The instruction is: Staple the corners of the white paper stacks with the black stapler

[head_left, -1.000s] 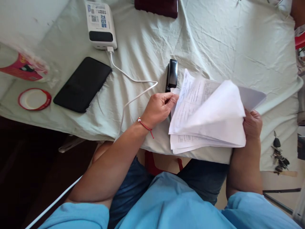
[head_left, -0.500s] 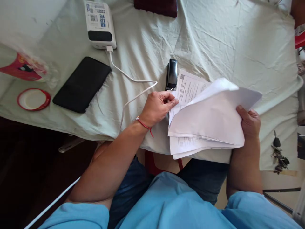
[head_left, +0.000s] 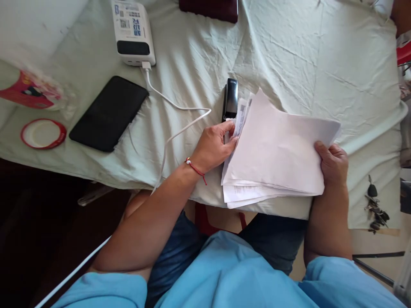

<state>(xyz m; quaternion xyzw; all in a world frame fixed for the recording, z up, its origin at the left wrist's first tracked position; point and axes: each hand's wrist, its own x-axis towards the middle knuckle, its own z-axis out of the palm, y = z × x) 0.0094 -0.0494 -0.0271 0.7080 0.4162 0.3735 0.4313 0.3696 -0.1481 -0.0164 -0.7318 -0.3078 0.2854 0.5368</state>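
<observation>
Several white sheets of paper [head_left: 279,149] lie in a loose stack over the front part of the table, and the top sheet's visible side is blank. My right hand [head_left: 333,164] grips the stack at its right edge, thumb on top. At the left edge, my left hand [head_left: 215,143] pinches the papers between thumb and fingers; printed text shows on the sheets beside it. A black stapler [head_left: 231,98] rests on the cloth just beyond my left fingertips, its near end partly hidden by the hand and papers.
On the left lie a black tablet or phone [head_left: 109,113], a red-rimmed tape roll [head_left: 43,133] and a red plastic package [head_left: 28,92]. A white power bank [head_left: 133,32] trails a white cable [head_left: 180,107]. Keys [head_left: 375,205] lie at right, a dark red object [head_left: 210,8] at the back.
The lifted upper sheets have come down leftward over the printed page, covering most of it. My right hand has moved slightly left with the stack; my left hand stays at the left edge.
</observation>
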